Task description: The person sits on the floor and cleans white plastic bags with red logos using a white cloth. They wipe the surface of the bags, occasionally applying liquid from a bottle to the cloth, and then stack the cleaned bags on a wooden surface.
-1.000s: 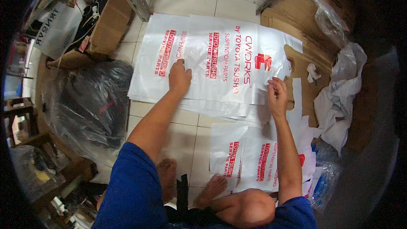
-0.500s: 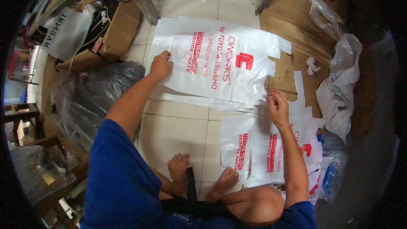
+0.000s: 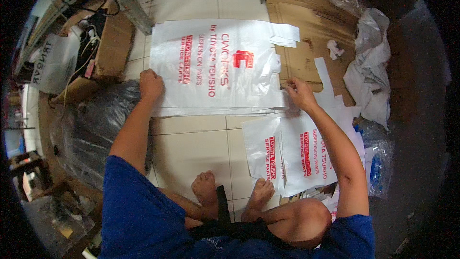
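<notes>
A white plastic bag with red print [image 3: 167,67] lies flat on top of a stack of similar bags on the tiled floor in front of me. My left hand [image 3: 151,85] pinches its left edge near the close corner. At the opposite end, my right hand [image 3: 299,94] has its fingers bent together at the corner by the cut-out handles, closed on the bag's edge. Under my right forearm lies a second spread of printed white bags [image 3: 292,151], overlapping unevenly beside my foot.
Flattened brown cardboard [image 3: 306,29] covers the floor at the far right, with crumpled white plastic [image 3: 366,76] on it. A dark, plastic-wrapped bundle [image 3: 98,124] sits on the left. Behind it stands a carton of cables [image 3: 115,43] next to a metal shelf post [image 3: 127,5].
The top bag now lies flatter, its near edge lined up with the stack beneath. Both hands still hold its ends. The whole view has shifted, so most things appear farther left.
</notes>
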### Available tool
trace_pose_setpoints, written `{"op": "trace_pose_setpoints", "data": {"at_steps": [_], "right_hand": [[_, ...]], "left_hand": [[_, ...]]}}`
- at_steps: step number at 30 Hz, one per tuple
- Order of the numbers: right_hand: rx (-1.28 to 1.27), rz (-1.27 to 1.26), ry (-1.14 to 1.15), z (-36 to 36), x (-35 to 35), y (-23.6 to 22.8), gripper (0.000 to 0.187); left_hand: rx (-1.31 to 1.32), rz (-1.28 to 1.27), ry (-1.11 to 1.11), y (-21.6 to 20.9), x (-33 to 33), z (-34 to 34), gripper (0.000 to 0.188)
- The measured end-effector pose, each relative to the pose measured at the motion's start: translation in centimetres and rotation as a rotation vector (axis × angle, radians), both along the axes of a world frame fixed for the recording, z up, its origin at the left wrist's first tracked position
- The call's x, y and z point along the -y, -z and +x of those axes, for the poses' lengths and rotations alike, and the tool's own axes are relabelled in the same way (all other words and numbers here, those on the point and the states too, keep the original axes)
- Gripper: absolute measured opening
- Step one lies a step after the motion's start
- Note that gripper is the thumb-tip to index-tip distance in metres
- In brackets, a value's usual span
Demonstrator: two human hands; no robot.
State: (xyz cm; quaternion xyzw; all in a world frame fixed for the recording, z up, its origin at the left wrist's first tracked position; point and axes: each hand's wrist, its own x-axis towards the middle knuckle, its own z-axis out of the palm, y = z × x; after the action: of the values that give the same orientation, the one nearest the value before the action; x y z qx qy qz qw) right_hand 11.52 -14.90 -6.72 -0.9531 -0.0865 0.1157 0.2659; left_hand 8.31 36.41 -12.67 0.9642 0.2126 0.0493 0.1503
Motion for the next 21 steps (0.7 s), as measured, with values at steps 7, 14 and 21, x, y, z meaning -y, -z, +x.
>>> {"op": "trace_pose_setpoints", "data": {"at_steps": [7,14,21], "right_hand": [[-0.141,-0.128,0.209,5.0,-3.1,2.0,0.048],[-0.185,-0.035,0.227,3.3,-6.5,2.4,0.060],[-0.203,-0.055,0.169,2.3,-6.7,1.0,0.055]], "left_hand": [[-0.028,-0.189,0.092,-2.0,0.5,-0.1,0.031],[-0.228,-0.226,-0.058,-2.2,-0.4,1.7,0.067],[-0.323,-0.229,0.002,-1.1,-0.8,2.0,0.065]]}}
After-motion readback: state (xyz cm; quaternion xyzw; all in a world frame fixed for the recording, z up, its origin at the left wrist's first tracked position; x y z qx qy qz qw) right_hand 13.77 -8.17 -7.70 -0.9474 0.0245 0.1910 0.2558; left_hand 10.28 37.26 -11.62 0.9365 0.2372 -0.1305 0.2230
